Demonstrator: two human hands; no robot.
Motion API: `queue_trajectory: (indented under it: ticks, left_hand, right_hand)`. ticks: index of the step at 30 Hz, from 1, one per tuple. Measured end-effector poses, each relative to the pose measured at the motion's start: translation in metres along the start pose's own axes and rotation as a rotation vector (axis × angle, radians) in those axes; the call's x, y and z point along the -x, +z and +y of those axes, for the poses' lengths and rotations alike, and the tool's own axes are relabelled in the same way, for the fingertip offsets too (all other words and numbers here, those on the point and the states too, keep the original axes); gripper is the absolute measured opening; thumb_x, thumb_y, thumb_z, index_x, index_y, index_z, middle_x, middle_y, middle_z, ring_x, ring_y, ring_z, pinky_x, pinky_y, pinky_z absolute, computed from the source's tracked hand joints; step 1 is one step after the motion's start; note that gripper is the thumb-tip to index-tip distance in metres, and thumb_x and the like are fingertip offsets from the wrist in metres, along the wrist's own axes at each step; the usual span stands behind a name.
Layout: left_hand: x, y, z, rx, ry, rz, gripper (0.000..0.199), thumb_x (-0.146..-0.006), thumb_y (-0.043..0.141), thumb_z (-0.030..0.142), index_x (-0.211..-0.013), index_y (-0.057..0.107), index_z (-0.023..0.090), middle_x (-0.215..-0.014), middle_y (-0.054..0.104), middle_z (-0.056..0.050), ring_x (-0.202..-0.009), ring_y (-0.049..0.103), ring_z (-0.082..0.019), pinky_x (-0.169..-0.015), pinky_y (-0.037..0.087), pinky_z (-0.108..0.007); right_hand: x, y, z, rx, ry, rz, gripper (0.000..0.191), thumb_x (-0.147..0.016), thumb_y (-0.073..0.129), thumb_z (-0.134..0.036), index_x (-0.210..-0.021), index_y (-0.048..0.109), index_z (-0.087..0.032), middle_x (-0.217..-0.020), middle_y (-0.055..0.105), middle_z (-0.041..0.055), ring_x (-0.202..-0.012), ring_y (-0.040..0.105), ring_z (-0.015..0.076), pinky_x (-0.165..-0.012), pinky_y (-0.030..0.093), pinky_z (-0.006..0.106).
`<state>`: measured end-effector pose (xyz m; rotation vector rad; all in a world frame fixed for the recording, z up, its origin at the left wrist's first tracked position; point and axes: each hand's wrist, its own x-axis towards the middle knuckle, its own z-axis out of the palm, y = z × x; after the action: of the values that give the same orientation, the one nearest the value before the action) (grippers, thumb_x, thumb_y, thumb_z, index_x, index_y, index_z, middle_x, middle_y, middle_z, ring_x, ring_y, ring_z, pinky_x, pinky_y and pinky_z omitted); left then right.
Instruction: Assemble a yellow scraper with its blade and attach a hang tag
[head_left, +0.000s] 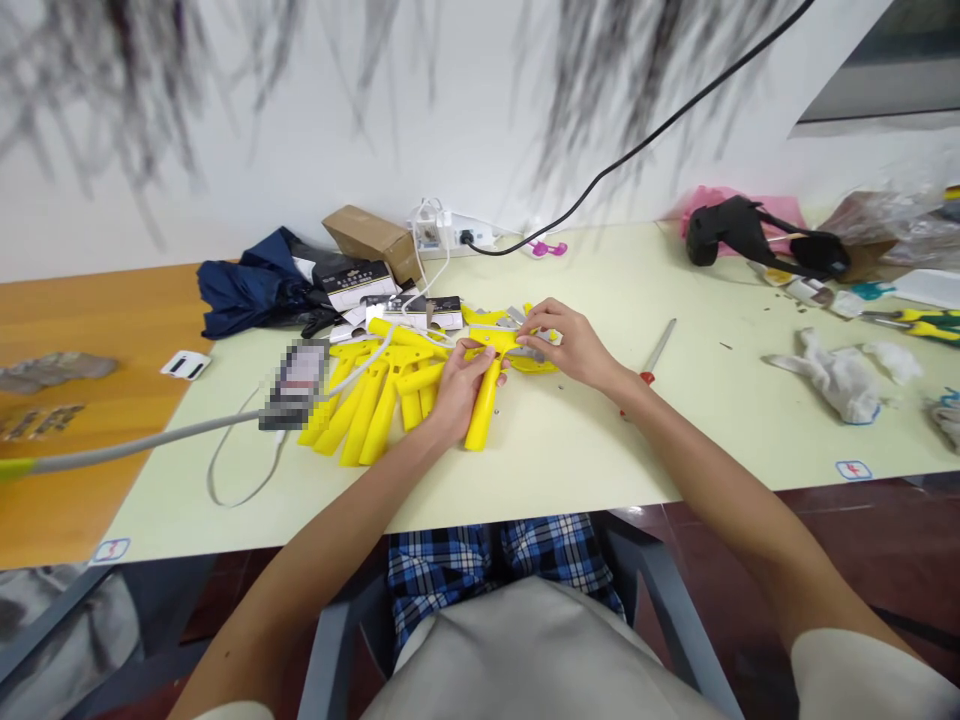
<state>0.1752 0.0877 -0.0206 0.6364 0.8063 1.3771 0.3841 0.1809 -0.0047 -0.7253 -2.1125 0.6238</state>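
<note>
Likely light and stiff, the yellow plastic handle [484, 405] looks like a hard moulded piece, roughly T-shaped, with a long straight stem and a wider head. It lies near the middle of the tabletop [600, 470], back from the front edge, with its stem pointing toward the person. The stem seems the best place to take hold: it is narrow enough to close a hand around, though its smooth surface may slip a little. The left hand [465, 388] is curled around the top of the stem, just below the head, with its fingers bent over the plastic. The right hand [562, 345] rests at the head, with its fingers slightly spread, and its thumb and forefinger appear to pinch a thin grey metal strip [529, 352], though the fingers partly hide it. Any thin metal edge there could be sharp, so it seems wiser to hold the plastic. A curved yellow piece [538, 366] lies under the right hand. Just to the left, a fan of matching yellow handles [367, 405] overlaps near the tabletop's front edge. To the right, a screwdriver with a red collar [660, 345] lies near the right hand, well apart from a pair of white cloth gloves [840, 380].
</note>
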Motion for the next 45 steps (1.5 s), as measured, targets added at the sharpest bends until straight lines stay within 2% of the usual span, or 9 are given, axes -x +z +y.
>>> queue_trajectory:
  ticks: [7,14,19,26,34,39,42,45]
  left_hand:
    - [0.005,0.006,0.005,0.029,0.0,0.008,0.044,-0.084,0.093,0.023,-0.098,0.052,0.023,-0.1,0.068,0.0,-0.087,0.07,-0.014,-0.067,0.052,-0.023]
    - [0.006,0.006,0.005,0.049,-0.028,-0.003,0.041,-0.086,0.092,0.023,-0.1,0.053,0.023,-0.1,0.067,0.0,-0.086,0.068,-0.013,-0.067,0.051,-0.022]
    - [0.006,0.005,0.005,0.062,-0.039,-0.014,0.04,-0.088,0.092,0.026,-0.102,0.054,0.023,-0.107,0.069,-0.002,-0.086,0.066,-0.012,-0.067,0.051,-0.022]
    - [0.004,0.003,0.006,0.114,-0.037,-0.015,0.039,-0.089,0.092,0.025,-0.101,0.055,0.022,-0.102,0.067,-0.001,-0.086,0.066,-0.011,-0.069,0.051,-0.022]
    - [0.006,0.005,0.008,0.121,-0.034,-0.017,0.037,-0.09,0.091,0.023,-0.1,0.055,0.023,-0.102,0.067,0.0,-0.087,0.067,-0.011,-0.068,0.051,-0.021]
    - [0.006,0.004,0.007,0.078,-0.05,-0.028,0.04,-0.089,0.092,0.027,-0.102,0.055,0.025,-0.104,0.07,-0.001,-0.087,0.068,-0.013,-0.066,0.051,-0.022]
    - [0.006,0.001,0.004,0.063,-0.041,-0.029,0.042,-0.088,0.093,0.029,-0.104,0.054,0.026,-0.105,0.072,-0.001,-0.086,0.069,-0.014,-0.066,0.053,-0.023]
    - [0.007,0.0,0.003,0.056,-0.048,-0.028,0.042,-0.089,0.092,0.031,-0.106,0.053,0.027,-0.103,0.072,-0.001,-0.082,0.068,-0.013,-0.064,0.053,-0.023]
  right_hand:
    - [0.001,0.001,-0.001,0.019,-0.036,-0.037,0.026,-0.112,0.064,-0.043,-0.107,0.08,-0.024,-0.099,0.071,0.0075,-0.083,0.067,0.0214,-0.081,0.057,0.038]
    - [0.003,0.003,-0.003,0.072,-0.108,-0.039,0.026,-0.113,0.062,-0.043,-0.105,0.078,-0.025,-0.105,0.069,0.0094,-0.091,0.066,0.0232,-0.083,0.057,0.039]
    - [0.006,0.004,-0.003,0.084,-0.16,-0.029,0.026,-0.112,0.065,-0.043,-0.102,0.081,-0.025,-0.106,0.068,0.0088,-0.087,0.065,0.0217,-0.08,0.056,0.039]
    - [0.006,0.0,-0.001,0.022,-0.17,-0.047,0.028,-0.115,0.057,-0.036,-0.116,0.084,-0.03,-0.115,0.07,0.009,-0.095,0.07,0.0215,-0.08,0.059,0.039]
    - [0.004,-0.002,-0.006,-0.067,-0.066,-0.001,0.021,-0.11,0.068,-0.042,-0.11,0.088,-0.033,-0.116,0.076,0.0091,-0.104,0.072,0.0262,-0.095,0.061,0.048]
    - [0.002,0.0,-0.01,-0.138,0.034,0.038,0.02,-0.104,0.077,-0.048,-0.103,0.088,-0.033,-0.12,0.078,0.0091,-0.121,0.069,0.031,-0.115,0.053,0.058]
    - [0.002,0.001,-0.012,-0.215,0.095,0.005,0.022,-0.102,0.079,-0.053,-0.102,0.087,-0.032,-0.128,0.076,0.0077,-0.127,0.071,0.0291,-0.12,0.052,0.056]
    - [0.002,0.001,-0.014,-0.267,0.154,-0.005,0.023,-0.099,0.082,-0.053,-0.099,0.087,-0.031,-0.124,0.078,0.0061,-0.124,0.073,0.0266,-0.119,0.054,0.052]
